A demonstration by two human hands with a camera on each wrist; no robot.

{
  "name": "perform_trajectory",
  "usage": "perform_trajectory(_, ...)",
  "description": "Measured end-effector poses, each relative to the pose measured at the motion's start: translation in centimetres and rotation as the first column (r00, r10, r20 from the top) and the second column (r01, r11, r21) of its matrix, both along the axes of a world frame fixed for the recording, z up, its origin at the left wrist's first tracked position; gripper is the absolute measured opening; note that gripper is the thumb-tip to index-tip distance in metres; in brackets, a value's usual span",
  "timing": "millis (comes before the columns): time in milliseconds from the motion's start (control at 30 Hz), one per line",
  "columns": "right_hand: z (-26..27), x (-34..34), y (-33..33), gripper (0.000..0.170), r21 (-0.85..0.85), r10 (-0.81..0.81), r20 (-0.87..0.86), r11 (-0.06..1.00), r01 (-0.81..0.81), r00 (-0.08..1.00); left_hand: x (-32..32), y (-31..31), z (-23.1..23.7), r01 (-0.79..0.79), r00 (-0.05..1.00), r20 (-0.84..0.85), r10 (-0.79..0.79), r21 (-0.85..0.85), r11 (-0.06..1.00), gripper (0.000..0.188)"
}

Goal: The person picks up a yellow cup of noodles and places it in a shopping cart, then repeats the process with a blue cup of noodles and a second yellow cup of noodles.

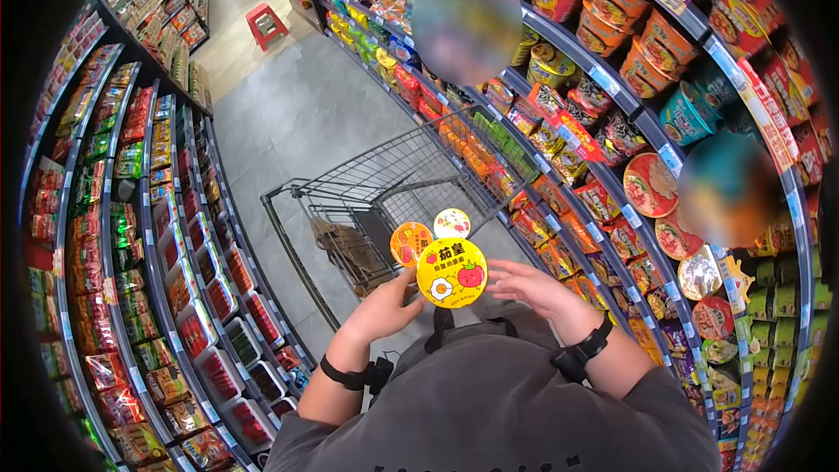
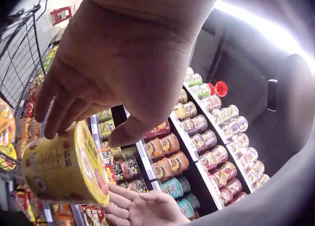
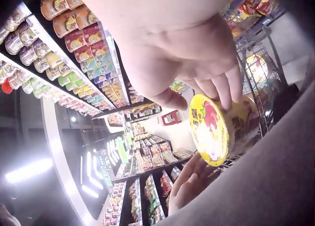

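A yellow instant noodle cup (image 1: 452, 273), its printed lid up, stands between my two hands in front of my body. My left hand (image 1: 382, 304) touches its left side with the fingertips; in the left wrist view the fingers lie along the cup wall and the thumb stands apart from the lid. On the other side, my right hand (image 1: 533, 287) has its fingers stretched toward the cup, and in the right wrist view they lie against its wall. Just beyond are a cup with an orange lid (image 1: 407, 241) and one with a white patterned lid (image 1: 452, 223).
A wire shopping cart (image 1: 393, 170) stands ahead, with a brown bag (image 1: 341, 249) in it. Shelves of noodle cups (image 1: 642, 70) rise on the right, and shelves of packets (image 1: 131, 332) line the left. A red stool (image 1: 266, 26) stands farther down the aisle.
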State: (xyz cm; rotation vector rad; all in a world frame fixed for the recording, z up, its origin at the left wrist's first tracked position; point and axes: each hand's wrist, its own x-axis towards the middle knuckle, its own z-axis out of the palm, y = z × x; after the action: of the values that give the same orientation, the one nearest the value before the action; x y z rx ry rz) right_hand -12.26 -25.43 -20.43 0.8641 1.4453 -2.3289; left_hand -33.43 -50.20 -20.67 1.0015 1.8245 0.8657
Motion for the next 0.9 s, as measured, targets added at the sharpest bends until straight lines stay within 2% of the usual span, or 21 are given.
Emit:
perform_trajectory(233,-1.7,-2.2,2.8,0.064,-0.098,-0.022,0.024,0.995,0.024,0.999,-1.5,1.8,-1.8,-0.052,0.996,0.072,0.055,-0.033,0.998,0.068)
perform_trajectory(300,-2.8,-3.1,4.4,0.062,-0.172,-0.061,-0.006,0.983,0.059,0.998,-2.1,2.9,-3.2,-0.127,0.987,0.103,0.121,0.047,0.991,0.066)
perform_trajectory(367,-4.1,-4.2,6.2,0.062,-0.19,-0.062,-0.006,0.98,0.06,0.998,-3.1,4.4,-3.6,-0.154,0.98,0.133,0.149,0.022,0.988,0.064)
perform_trajectory(467,-5.5,-7.0,9.1,0.057,-0.184,-0.03,0.013,0.982,0.032,0.999,-4.7,7.3,-4.1,-0.3,0.911,0.317,0.265,0.064,0.952,0.052)
perform_trajectory(500,-6.1,-8.0,10.1,0.057,-0.203,-0.03,0.015,0.979,0.033,0.999,-5.4,8.3,-4.6,-0.3,0.91,0.314,0.271,0.045,0.953,0.052)
perform_trajectory(600,-9.3,-10.6,12.8,0.055,-0.275,-0.058,0.044,0.959,0.068,0.997,-7.9,11.0,-7.4,-0.489,0.797,0.427,0.427,0.041,0.871,0.054)
perform_trajectory(633,-10.5,-11.4,13.5,0.055,-0.292,-0.06,0.052,0.954,0.072,0.997,-8.8,11.9,-8.8,-0.487,0.795,0.424,0.433,0.021,0.873,0.054)
perform_trajectory(733,-13.5,-13.6,15.1,0.053,-0.33,-0.098,0.142,0.933,0.141,0.985,-10.7,15.1,-11.9,-0.491,0.833,0.233,0.501,-0.105,0.865,0.057)
perform_trajectory(767,-14.5,-14.4,15.6,0.053,-0.349,-0.104,0.162,0.924,0.156,0.981,-11.2,16.4,-12.9,-0.481,0.834,0.235,0.499,-0.134,0.867,0.057)
perform_trajectory(833,-16.7,-15.8,16.5,0.047,-0.323,-0.124,0.229,0.926,0.196,0.965,-12.2,19.2,-14.6,-0.384,0.895,0.125,0.428,-0.268,0.883,0.056)
perform_trajectory(867,-18.2,-16.6,16.8,0.041,-0.328,-0.134,0.267,0.919,0.22,0.954,-12.3,20.3,-16.2,-0.381,0.913,0.048,0.405,-0.254,0.889,0.055)
perform_trajectory(900,-19.7,-17.2,17.0,0.041,-0.345,-0.136,0.293,0.908,0.237,0.946,-12.8,21.3,-18.0,-0.366,0.916,0.061,0.397,-0.285,0.886,0.055)
